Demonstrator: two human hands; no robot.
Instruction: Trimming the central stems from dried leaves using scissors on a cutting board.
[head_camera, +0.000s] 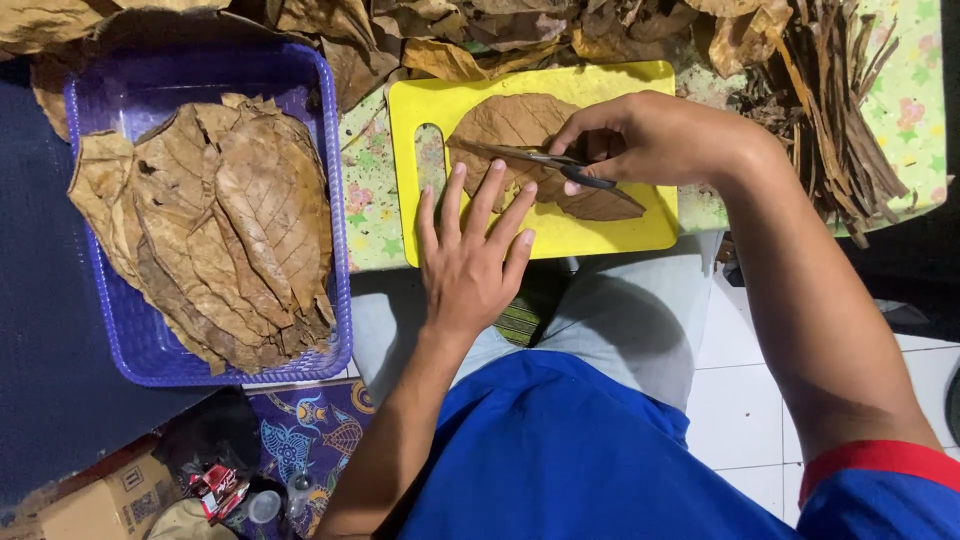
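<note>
A large dry brown leaf (520, 130) lies flat on a yellow cutting board (620, 232). My left hand (472, 255) rests flat with fingers spread, its fingertips pressing the leaf's near edge. My right hand (650, 140) grips a dark-handled knife (545, 160); the blade lies across the leaf along its midrib, tip pointing left.
A purple plastic basket (150, 345) at left holds a stack of flat dry leaves (225, 215). Loose crumpled leaves (480, 35) lie behind the board. A pile of brown stem strips (840, 110) sits at the right on a flowered cloth (920, 100). Small clutter lies on the floor at bottom left.
</note>
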